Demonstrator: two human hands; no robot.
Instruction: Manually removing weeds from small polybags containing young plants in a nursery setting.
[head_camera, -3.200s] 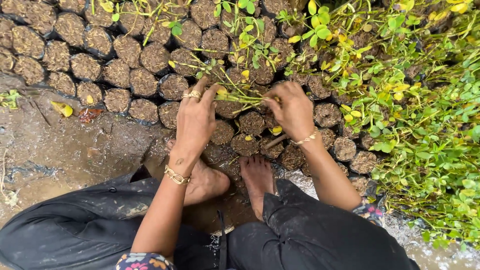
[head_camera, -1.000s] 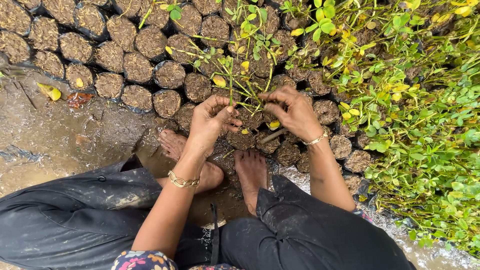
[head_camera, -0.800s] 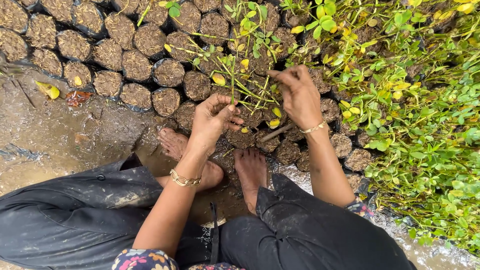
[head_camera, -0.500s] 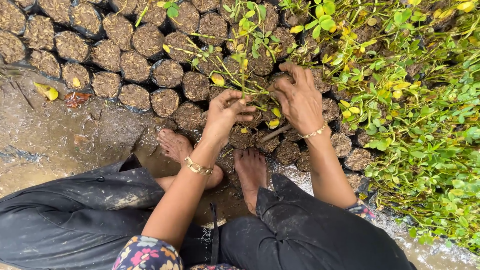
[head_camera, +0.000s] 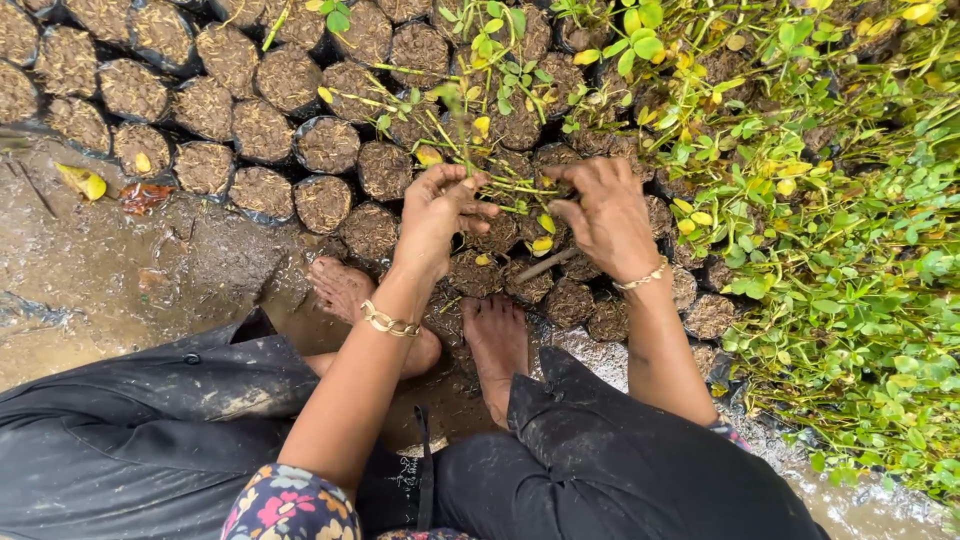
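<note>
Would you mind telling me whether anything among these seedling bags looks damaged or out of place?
Several leaves on the seedling between the left hand and right hand are yellow, unlike the green plants on the right. A yellow fallen leaf lies on the wet ground.

I saw a thin green seedling with small yellowing leaves standing tilted in its soil-filled nursery bag at the rows' near edge.
</note>
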